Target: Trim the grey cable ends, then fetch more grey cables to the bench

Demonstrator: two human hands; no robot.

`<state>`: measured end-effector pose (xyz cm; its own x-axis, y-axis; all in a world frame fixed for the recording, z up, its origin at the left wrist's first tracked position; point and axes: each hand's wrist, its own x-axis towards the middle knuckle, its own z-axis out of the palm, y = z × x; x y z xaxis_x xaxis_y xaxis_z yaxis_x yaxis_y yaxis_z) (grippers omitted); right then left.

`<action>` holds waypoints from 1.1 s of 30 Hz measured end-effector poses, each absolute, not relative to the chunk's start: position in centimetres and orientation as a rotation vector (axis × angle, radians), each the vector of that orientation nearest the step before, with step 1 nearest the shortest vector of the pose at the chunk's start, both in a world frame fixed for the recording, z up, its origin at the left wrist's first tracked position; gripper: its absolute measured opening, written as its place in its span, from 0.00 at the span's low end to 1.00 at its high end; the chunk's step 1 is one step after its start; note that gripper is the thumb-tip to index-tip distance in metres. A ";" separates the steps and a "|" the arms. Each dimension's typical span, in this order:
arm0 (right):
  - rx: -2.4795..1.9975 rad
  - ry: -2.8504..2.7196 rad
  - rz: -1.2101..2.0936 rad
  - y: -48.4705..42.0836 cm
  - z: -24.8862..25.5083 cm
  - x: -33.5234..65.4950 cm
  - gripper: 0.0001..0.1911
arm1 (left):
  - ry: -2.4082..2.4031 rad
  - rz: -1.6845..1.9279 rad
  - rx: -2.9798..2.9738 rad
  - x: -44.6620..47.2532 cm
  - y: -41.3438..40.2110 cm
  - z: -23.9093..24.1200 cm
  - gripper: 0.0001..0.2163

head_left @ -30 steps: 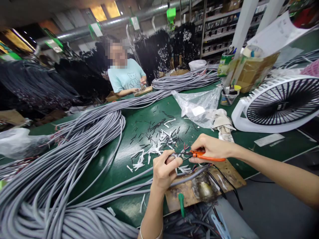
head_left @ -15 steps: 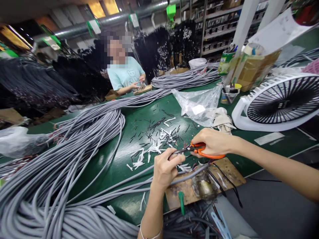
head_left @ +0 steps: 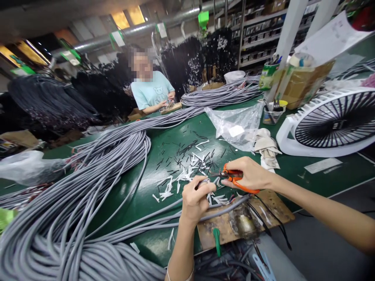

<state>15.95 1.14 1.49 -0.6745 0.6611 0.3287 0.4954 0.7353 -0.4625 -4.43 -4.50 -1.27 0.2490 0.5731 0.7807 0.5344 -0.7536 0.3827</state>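
Note:
Closed around a grey cable (head_left: 206,180) near its end, my left hand (head_left: 195,199) is above the green table. My right hand (head_left: 254,174) grips orange-handled scissors (head_left: 245,187), whose dark, short blades point left, just above and beyond the cable end. Thin strands show at the cable end between my hands, too small to make out well. Below my hands lies a worn wooden board (head_left: 209,233) with a metal piece (head_left: 245,223) and a green clip-like part (head_left: 216,242). White strips (head_left: 186,173) and black offcuts (head_left: 187,148) are scattered behind my hands.
Thick bundles of grey cable (head_left: 117,156) cover the left side. A white fan (head_left: 288,136), a cloth (head_left: 265,144), a clear plastic bag (head_left: 234,121) and a cardboard box (head_left: 304,86) stand or lie to the right. Across the table sits another person (head_left: 154,91).
The scissors' blades have moved from the cable end to just above it and look more tilted. My left hand keeps hold of the cable. The whole view has shifted slightly.

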 end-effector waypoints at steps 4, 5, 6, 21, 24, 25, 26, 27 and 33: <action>-0.874 -2.593 0.275 1.2 2.9 16.4 0.18 | 1.109 1.490 2.496 -4.4 -4.4 -1.3 0.18; -0.878 -2.616 0.254 1.2 3.2 16.4 0.17 | 1.126 1.468 2.509 -4.4 -4.4 -1.3 0.18; -0.886 -2.636 0.238 1.2 3.5 16.5 0.16 | 1.146 1.449 2.523 -4.4 -4.5 -1.3 0.18; -0.911 -2.761 0.469 1.8 4.0 16.3 0.11 | 1.103 1.454 2.555 -4.2 -4.6 -1.2 0.18; -0.849 -2.619 0.628 1.5 2.4 16.1 0.15 | 1.044 1.524 2.465 -4.2 -4.6 -1.1 0.19; -0.832 -2.544 0.667 1.4 1.7 15.8 0.18 | 1.026 1.560 2.423 -4.2 -4.7 -1.0 0.18; -0.823 -2.463 0.688 1.2 1.2 15.5 0.20 | 1.010 1.602 2.374 -4.2 -4.7 -0.9 0.18; -0.824 -2.380 0.694 1.1 0.7 15.1 0.22 | 0.993 1.649 2.321 -4.2 -4.8 -0.7 0.17; -0.919 -1.964 0.778 -0.4 0.9 12.2 0.23 | 0.875 1.846 2.106 -4.4 -4.9 0.0 0.12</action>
